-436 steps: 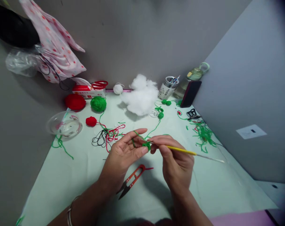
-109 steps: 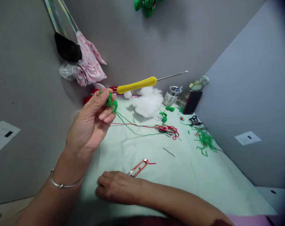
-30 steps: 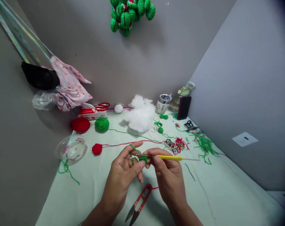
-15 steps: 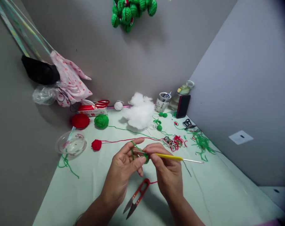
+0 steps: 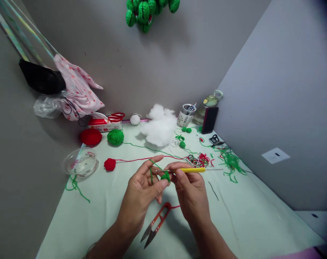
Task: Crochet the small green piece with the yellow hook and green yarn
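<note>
My left hand pinches a small green crochet piece between thumb and fingers, with green yarn looped around its raised index finger. In my right hand is a crochet hook with a yellow handle, held almost level. The hook's metal tip reaches left, just above the green piece by the yarn; whether it is inside a stitch I cannot tell. Below the hands, red-handled thread snips lie on the table with their blades pointing toward me. A red strand runs beside their handle end.
Behind the hands lie a green yarn ball, red yarn balls, white stuffing and yarn scraps. A clear bowl stands left. A pen cup, a phone and a bottle stand at the back right.
The crochet hook has tilted from sloping down at its right end to nearly level. More of the green piece shows between the hands. The whole view has shifted slightly.
</note>
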{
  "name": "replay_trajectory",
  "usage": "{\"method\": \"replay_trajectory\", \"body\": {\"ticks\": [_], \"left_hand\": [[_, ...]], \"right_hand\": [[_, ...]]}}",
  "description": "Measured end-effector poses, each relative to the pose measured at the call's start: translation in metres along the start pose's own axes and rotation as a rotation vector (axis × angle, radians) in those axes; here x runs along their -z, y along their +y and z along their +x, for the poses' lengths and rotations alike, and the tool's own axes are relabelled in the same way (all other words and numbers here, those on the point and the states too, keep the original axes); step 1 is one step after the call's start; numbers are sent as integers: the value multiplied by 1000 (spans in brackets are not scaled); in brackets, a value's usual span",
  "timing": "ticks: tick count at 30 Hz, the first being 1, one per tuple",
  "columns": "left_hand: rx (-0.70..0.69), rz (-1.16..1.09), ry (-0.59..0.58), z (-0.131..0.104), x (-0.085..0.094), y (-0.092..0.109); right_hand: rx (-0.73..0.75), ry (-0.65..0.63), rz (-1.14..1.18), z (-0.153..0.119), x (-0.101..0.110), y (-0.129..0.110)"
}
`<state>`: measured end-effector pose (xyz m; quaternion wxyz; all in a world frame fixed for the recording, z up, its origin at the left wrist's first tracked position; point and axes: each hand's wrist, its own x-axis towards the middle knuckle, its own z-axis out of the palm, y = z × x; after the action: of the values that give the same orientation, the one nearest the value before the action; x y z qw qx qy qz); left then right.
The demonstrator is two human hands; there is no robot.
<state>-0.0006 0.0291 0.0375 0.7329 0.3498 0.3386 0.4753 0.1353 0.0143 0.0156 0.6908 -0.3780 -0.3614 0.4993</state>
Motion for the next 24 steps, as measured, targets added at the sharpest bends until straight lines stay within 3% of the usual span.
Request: {"method": "replay_trajectory", "body": {"ticks": [6, 13, 19, 24], "left_hand": [[-28, 32, 28, 0, 3, -2], [-58, 47, 53, 4, 5, -6], [-27, 0, 70, 7, 4, -8], [128, -152, -24, 12, 5, -5]], "right_hand": [[72, -24, -135, 0, 2, 0], [48, -4, -134, 1, -2, -5], [-17, 8, -120, 3, 0, -3], [-197, 8, 124, 8, 1, -1]]}}
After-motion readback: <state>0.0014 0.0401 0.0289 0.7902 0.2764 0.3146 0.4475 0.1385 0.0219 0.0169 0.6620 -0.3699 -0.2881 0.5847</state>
